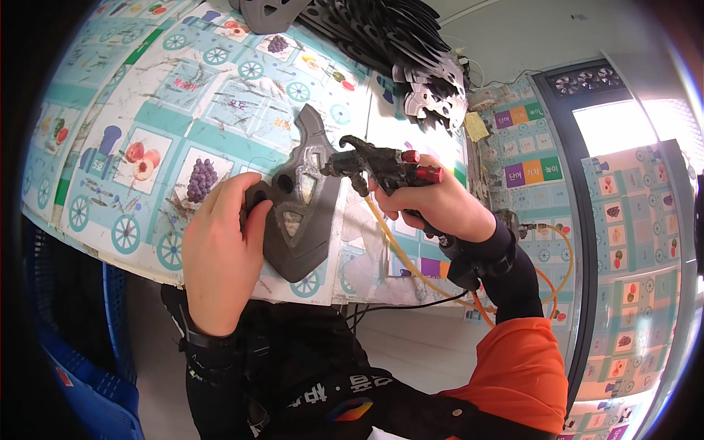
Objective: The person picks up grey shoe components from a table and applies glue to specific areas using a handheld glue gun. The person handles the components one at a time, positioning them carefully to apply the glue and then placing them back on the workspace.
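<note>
Air gun at a dark metal plate on the tabletop.
Left hand clamps the metal plate; right hand closed around the air gun.

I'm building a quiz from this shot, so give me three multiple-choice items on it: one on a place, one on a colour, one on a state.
1. Where does the dark grey flat metal plate with cut-out holes lie?
A on the picture-printed play mat
B in the blue crate
C on the floor

2. What colour are the knobs on the black spray gun?
A green
B red
C white

3. What is the left hand doing?
A hanging free
B holding a hose
C gripping the plate's edge

Answers: 1 A, the plate rests on the mat-covered table. 2 B, red knobs show above the right hand. 3 C, its fingers curl round the plate's left edge.
</note>
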Action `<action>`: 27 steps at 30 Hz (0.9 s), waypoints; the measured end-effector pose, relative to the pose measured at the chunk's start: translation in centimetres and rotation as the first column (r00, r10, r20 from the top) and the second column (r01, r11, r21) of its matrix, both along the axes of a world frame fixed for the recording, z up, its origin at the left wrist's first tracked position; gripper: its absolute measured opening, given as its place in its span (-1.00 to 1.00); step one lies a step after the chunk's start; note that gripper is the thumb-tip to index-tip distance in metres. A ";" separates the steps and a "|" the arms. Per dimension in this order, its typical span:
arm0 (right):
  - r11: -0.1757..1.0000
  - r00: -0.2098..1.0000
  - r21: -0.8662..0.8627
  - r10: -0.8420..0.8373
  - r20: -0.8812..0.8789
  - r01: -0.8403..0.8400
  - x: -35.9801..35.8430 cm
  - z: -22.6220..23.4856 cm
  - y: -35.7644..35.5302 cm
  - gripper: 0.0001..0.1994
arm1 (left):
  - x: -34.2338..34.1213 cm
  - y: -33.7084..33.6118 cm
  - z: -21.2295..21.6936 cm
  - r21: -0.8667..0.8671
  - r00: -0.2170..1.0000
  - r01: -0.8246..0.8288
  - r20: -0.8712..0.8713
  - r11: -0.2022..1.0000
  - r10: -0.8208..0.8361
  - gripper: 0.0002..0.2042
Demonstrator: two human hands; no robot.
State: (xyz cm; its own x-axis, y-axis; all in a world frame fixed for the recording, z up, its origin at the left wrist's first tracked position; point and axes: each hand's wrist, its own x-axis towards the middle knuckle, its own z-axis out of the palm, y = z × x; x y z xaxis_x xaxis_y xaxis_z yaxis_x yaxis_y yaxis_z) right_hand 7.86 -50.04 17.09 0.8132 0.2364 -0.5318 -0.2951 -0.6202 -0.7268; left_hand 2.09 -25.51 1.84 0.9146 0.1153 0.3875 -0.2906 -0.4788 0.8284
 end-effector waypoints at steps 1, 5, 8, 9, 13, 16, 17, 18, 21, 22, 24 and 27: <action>1.000 1.000 -0.002 0.000 0.001 0.000 -0.1 0.1 0.0 -0.82 | 0.0 0.0 0.0 -0.002 1.000 0.000 0.001 1.000 0.000 -0.68; 0.999 1.000 -0.028 -0.017 -0.009 0.017 -0.8 1.0 0.2 -0.79 | 0.1 0.2 0.1 -0.001 1.000 0.001 -0.001 1.000 -0.001 -0.68; 0.998 0.999 -0.060 -0.020 0.035 0.022 -2.1 1.9 -1.1 -0.74 | 0.0 0.2 0.4 -0.038 1.000 0.012 -0.015 0.999 -0.013 -0.68; 0.996 0.996 -0.089 -0.015 0.087 0.023 -2.5 1.8 -1.8 -0.72 | -0.1 0.3 0.5 -0.081 0.999 0.025 -0.024 0.996 -0.027 -0.68; 0.781 0.809 -0.621 0.404 0.427 -0.062 -3.3 -1.1 -6.1 -0.60 | -0.1 0.2 0.1 -0.137 0.999 0.053 -0.002 0.989 -0.054 -0.69; 0.709 0.709 -0.701 0.453 0.540 0.081 -3.1 -4.9 -9.6 -0.59 | -0.4 0.5 0.4 -0.312 0.998 0.051 -0.016 0.949 -0.058 -0.72; 0.718 0.735 -0.690 0.416 0.535 0.096 -3.0 -6.0 -10.6 -0.58 | -0.7 0.6 0.9 -0.342 0.998 0.050 -0.021 0.938 -0.061 -0.73; 0.718 0.732 -0.686 0.405 0.548 0.116 -3.0 -6.9 -11.3 -0.57 | -0.8 0.9 0.6 -0.308 0.999 0.048 -0.004 0.950 -0.052 -0.73; 0.753 0.701 -0.637 0.364 0.613 0.166 -3.9 -8.4 -14.0 -0.48 | -1.0 1.1 0.5 -0.495 0.989 0.135 0.015 0.858 -0.147 -0.70; 0.759 0.660 -0.624 0.376 0.651 0.183 -4.6 -8.6 -13.9 -0.43 | -1.5 1.4 1.1 -0.466 0.989 0.138 0.019 0.874 -0.146 -0.70; 0.777 0.617 -0.593 0.366 0.697 0.210 -6.5 -8.2 -13.2 -0.38 | -2.3 1.4 2.1 -0.598 0.990 0.112 -0.001 0.794 -0.141 -0.69; 0.897 0.432 -0.321 0.170 0.886 0.304 -10.0 -7.6 -10.2 -0.38 | -4.1 3.1 3.9 -0.585 0.992 0.111 0.020 0.803 -0.122 -0.69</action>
